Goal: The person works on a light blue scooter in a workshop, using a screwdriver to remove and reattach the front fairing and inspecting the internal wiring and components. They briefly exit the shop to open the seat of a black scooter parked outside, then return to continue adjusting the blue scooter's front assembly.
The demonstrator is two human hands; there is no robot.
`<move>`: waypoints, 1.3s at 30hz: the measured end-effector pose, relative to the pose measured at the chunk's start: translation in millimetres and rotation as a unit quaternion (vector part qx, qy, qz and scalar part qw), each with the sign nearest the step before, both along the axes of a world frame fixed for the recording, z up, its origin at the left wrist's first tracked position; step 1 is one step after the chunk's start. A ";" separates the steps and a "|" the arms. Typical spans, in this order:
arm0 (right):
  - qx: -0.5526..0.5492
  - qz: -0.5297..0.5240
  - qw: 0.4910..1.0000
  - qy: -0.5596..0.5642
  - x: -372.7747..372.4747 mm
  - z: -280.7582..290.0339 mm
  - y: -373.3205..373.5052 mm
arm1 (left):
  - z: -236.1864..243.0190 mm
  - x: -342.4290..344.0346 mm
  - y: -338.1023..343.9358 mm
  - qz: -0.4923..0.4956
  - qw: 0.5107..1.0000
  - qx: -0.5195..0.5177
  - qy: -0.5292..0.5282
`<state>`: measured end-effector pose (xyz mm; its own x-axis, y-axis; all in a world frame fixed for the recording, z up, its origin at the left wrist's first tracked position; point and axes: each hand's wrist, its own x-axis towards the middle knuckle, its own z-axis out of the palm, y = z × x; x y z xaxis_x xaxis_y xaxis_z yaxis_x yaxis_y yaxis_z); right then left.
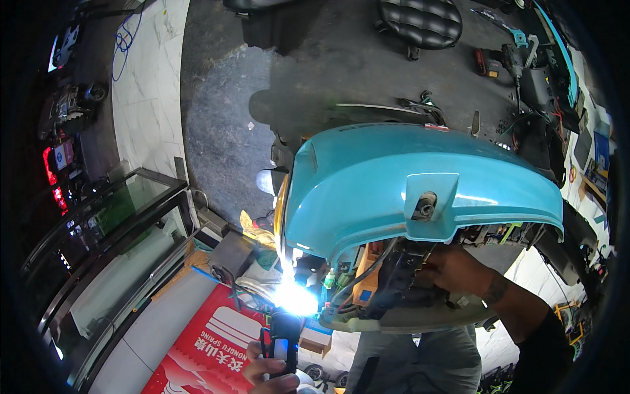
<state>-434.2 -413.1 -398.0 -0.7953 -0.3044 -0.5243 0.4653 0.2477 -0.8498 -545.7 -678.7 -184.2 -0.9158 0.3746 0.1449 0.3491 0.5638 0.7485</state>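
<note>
My left hand point(270, 369) is wrapped round a black handheld work light point(283, 338) low in the view. Its white glare point(296, 300) washes out what lies just around its head. A glossy turquoise scooter body panel point(367, 177) takes up the middle, with a round metal fitting point(425, 207) in its recess. Below the panel's near edge, my right hand point(455, 270) reaches in with curled fingers against a black plastic part point(401, 262). The fingertips are hidden behind that part, and so is whatever they grip.
A glass display case point(131, 230) stands at left, beside a red box point(203, 348). At far right, a cordless impact wrench point(510, 65) lies among tools. A black padded stool point(420, 23) stands on the dark floor beyond. Wires and an orange-brown box point(366, 276) show under the panel.
</note>
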 end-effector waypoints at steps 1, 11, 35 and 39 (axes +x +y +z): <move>0.007 0.009 1.000 -0.025 1.2 0.7 -0.3 | -1.7 -1.3 2.7 0.005 0.999 0.026 0.034; 0.047 -0.040 0.997 -0.040 5.9 21.9 0.8 | 16.7 17.1 16.3 -0.100 0.989 0.100 -0.042; 0.057 -0.082 0.993 -0.063 56.9 50.4 11.2 | 13.4 13.9 24.9 -0.173 0.982 0.066 -0.029; 0.065 -0.082 0.993 -0.058 64.0 52.1 13.8 | 12.3 16.0 30.2 -0.219 0.971 0.079 -0.053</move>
<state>-370.3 -399.4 -345.9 -0.7605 -0.0987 -0.6418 0.6016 0.2649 -0.7536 -529.6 -648.5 -171.8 -0.6865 0.7123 0.1459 0.4458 0.2538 0.8584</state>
